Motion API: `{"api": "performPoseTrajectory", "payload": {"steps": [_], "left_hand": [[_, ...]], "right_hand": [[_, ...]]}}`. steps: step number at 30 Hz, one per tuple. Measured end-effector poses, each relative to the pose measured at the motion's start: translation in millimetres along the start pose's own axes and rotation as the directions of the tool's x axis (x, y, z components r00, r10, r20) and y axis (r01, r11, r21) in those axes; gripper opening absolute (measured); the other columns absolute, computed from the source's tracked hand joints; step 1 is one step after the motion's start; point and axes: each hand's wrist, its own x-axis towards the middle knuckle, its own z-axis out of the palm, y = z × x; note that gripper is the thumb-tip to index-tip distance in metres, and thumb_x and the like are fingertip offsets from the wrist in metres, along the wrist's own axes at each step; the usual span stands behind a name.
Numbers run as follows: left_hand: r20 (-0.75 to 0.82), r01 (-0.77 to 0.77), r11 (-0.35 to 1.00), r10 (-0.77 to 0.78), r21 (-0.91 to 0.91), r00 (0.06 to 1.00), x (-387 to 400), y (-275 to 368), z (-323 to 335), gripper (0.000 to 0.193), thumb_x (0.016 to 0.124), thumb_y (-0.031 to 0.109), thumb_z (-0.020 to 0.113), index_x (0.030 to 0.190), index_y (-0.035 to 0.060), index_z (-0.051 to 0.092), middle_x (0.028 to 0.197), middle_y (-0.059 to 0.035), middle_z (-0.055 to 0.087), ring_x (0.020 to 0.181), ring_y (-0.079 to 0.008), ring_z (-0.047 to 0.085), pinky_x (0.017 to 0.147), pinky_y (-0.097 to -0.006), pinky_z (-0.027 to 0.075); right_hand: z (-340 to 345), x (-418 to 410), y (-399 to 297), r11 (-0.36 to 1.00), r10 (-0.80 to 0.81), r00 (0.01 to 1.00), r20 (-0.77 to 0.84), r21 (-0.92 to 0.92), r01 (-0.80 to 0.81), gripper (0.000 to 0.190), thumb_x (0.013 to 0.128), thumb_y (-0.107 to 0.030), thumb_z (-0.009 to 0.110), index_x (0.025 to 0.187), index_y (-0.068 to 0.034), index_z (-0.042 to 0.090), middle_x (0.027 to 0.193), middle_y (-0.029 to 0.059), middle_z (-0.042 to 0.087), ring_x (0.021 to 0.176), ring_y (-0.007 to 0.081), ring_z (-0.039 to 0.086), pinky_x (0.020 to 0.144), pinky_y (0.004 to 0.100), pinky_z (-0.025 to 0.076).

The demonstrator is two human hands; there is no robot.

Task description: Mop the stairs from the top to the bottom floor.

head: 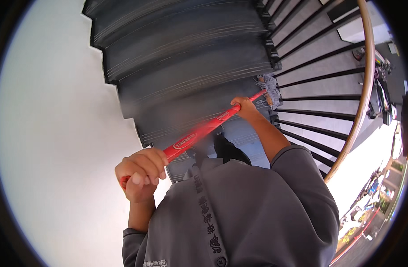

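Note:
A mop with a red handle (pixel 204 129) slants across my front, from lower left to upper right. My left hand (pixel 142 172) is wrapped around the handle's top end, near the white wall. Farther down the shaft, my right hand (pixel 245 107) grips it close to the mop head. The grey string mop head (pixel 271 91) rests on a dark stair tread (pixel 224 88), against the foot of the railing on the right. Raised writing shows on the handle, and part of it is blurred.
Several dark steps (pixel 184 43) curve past a white wall (pixel 63 116) on the left. Black balusters (pixel 324 98) and a wooden handrail (pixel 368 66) line the right side. Beyond lies a grey floor (pixel 300 53) with parked two-wheelers (pixel 380 90). My foot (pixel 219 130) is on a step.

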Motion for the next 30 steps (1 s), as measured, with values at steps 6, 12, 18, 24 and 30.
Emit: {"api": "performPoseTrajectory", "payload": {"steps": [6, 12, 18, 24, 30], "left_hand": [[-0.272, 0.067, 0.995, -0.044, 0.077, 0.961, -100, 42, -29, 0.026, 0.077, 0.005, 0.044, 0.053, 0.0052, 0.036, 0.050, -0.0073, 0.045, 0.049, -0.0191, 0.044, 0.056, -0.0367, 0.039], [-0.633, -0.074, 0.884, 0.388, 0.463, 0.670, -225, 150, -33, 0.031, 0.088, 0.017, 0.038, 0.058, 0.0120, 0.034, 0.043, 0.0000, 0.036, 0.037, -0.0118, 0.036, 0.045, -0.0289, 0.038], [-0.569, 0.065, 0.586, 0.747, 0.808, 0.344, -274, 201, 37, 0.028, 0.083, 0.019, 0.053, 0.064, 0.0118, 0.033, 0.045, 0.0012, 0.030, 0.041, -0.0104, 0.033, 0.053, -0.0269, 0.037], [-0.248, -0.061, 0.443, 0.604, 0.895, 0.757, -242, 207, 37, 0.029, 0.085, 0.026, 0.052, 0.066, 0.0098, 0.038, 0.052, -0.0019, 0.045, 0.044, -0.0138, 0.046, 0.045, -0.0294, 0.043], [-0.006, -0.358, 0.632, 0.498, 0.687, 0.867, -195, 208, -16, 0.026, 0.084, 0.022, 0.056, 0.067, 0.0095, 0.040, 0.052, -0.0021, 0.049, 0.045, -0.0132, 0.051, 0.046, -0.0288, 0.046]], "right_hand": [[53, -23, -37, 0.944, -0.325, 0.926, 0.190, 0.002, 0.331, 0.019, 0.061, 0.000, 0.064, 0.078, -0.007, 0.061, 0.077, 0.0098, 0.061, 0.071, 0.0271, 0.058, 0.065, 0.0348, 0.044], [179, -49, -163, 0.804, -0.548, 0.535, 0.642, 0.228, 0.550, 0.019, 0.059, -0.004, 0.061, 0.076, -0.013, 0.062, 0.072, 0.0101, 0.059, 0.073, 0.0291, 0.057, 0.063, 0.0393, 0.044], [286, -83, -283, 0.633, -0.710, 0.214, 0.671, 0.474, 0.612, 0.013, 0.061, -0.014, 0.065, 0.071, -0.010, 0.060, 0.066, 0.0106, 0.058, 0.061, 0.0273, 0.055, 0.054, 0.0379, 0.042], [292, -76, -290, 0.582, -0.778, 0.178, 0.602, 0.587, 0.563, 0.013, 0.062, -0.005, 0.062, 0.074, -0.010, 0.059, 0.070, 0.0075, 0.057, 0.068, 0.0249, 0.054, 0.061, 0.0348, 0.041], [187, -65, -267, 0.726, -0.687, 0.545, 0.480, 0.478, 0.494, 0.014, 0.066, -0.004, 0.065, 0.076, -0.011, 0.059, 0.071, 0.0031, 0.054, 0.071, 0.0223, 0.051, 0.066, 0.0313, 0.039]]}}
